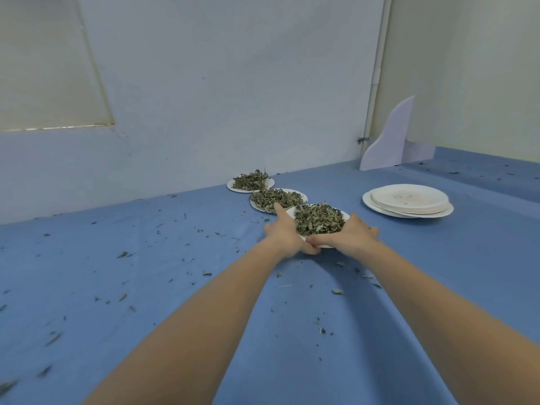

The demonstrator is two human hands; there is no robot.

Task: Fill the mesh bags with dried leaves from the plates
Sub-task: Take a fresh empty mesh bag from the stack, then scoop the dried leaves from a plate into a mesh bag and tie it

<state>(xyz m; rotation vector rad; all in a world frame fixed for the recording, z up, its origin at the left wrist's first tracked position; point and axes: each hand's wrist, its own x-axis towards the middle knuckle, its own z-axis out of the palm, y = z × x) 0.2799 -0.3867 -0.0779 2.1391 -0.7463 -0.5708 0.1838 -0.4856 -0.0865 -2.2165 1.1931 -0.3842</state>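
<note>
— Holding what, exactly?

— Nearest plate (327, 244) of dried leaves (318, 220), taken from both sides. Left hand (285, 235) on the left rim, forefinger stretched out toward the far side, other fingers tucked under the near edge. Right hand (349, 235) curled round the right rim, thumb along the near edge. Both grips closed on the plate, then, not spread.

— And the rest of the leaves?

— Two more heaped plates, second plate (301, 197) and third plate (233, 187), lined up behind toward the far wall, rims overlapping or touching. Stack of empty plates (409, 201) off to the right. Loose crumbs all over the blue surface (175, 258). No mesh bags in sight.

— Best way to bring it in?

— Probably lift straight up first, clear of the second plate's rim, since the two sit so close. Keep level, because the heap rides high and looks ready to spill. Draw near slowly, fingers well under for support; thin paper likely to flex.

— Risk?

— Tipping, or dragging the neighbour along.
</note>
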